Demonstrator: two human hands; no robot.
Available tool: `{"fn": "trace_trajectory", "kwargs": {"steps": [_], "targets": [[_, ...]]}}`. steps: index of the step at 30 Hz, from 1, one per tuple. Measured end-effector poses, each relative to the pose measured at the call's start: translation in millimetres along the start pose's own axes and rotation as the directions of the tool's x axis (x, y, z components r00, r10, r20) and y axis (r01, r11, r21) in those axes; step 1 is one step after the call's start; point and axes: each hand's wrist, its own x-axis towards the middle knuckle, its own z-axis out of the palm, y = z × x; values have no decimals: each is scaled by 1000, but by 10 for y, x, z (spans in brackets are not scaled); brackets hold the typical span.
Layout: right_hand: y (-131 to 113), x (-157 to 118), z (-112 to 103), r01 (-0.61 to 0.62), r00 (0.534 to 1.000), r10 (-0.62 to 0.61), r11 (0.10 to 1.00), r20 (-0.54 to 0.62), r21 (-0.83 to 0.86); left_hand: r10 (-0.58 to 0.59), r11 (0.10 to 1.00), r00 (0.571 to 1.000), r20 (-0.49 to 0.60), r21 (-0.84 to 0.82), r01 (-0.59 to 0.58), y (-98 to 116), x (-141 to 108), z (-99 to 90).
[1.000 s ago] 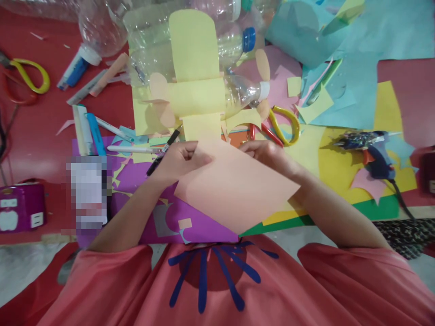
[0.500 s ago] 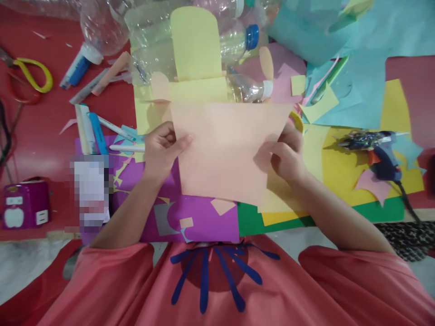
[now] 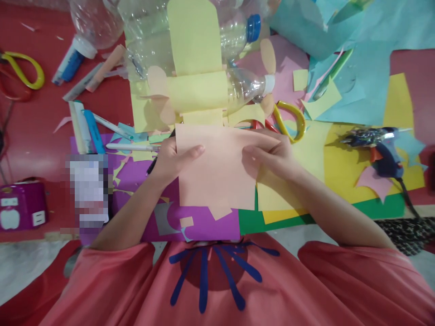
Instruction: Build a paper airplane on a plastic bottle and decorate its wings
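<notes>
The central sheet (image 3: 217, 181) is showing plain peach; purple paper (image 3: 169, 194) is showing at eight o'clock, light-blue paper (image 3: 372, 90) at two; dark-blue strokes (image 3: 203, 280) are patterning the coral-red shirt (image 3: 146, 290) at six.

Matt paper sheet (image 3: 217, 176) — glossy clear plastic bottle (image 3: 243, 86).

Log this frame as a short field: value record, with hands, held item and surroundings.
Left hand: pinching the left side of a peach sheet
Right hand: gripping the same sheet's right side
Beyond sheet: yellow paper cutout, clear bottles
Right area: scissors, glue gun with cord
Left area: blue marker, purple box
Under work: purple paper
Unclear: pixelated object at left
</notes>
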Motion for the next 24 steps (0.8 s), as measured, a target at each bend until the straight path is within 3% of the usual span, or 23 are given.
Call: {"fn": "trace_trajectory", "kwargs": {"steps": [4,7,14,18,21,24], "targets": [[22,-7,46,-82,996,81,996,30,38,-53,998,999,10,-34,54,1,-1,10],[27,-10,91,-126,991,128,989,-26,84,-81,996,996,36,-41,83,22,7,18],[77,90,-31,-98,985,99,995,-142,11,-14,999,987,162,42,7,-28,49,11],[53,96,-98,-131,991,130,989,-29,-61,22,999,997,80,42,-26,-59,70,-32],[8,63,-83,-150,985,149,989,85,0,84,995,995,56,58,-87,-25,83,-52],[28,39,-76,-135,985,124,987,123,87,118,989,990,75,85,-124,6,87,-49]]}}
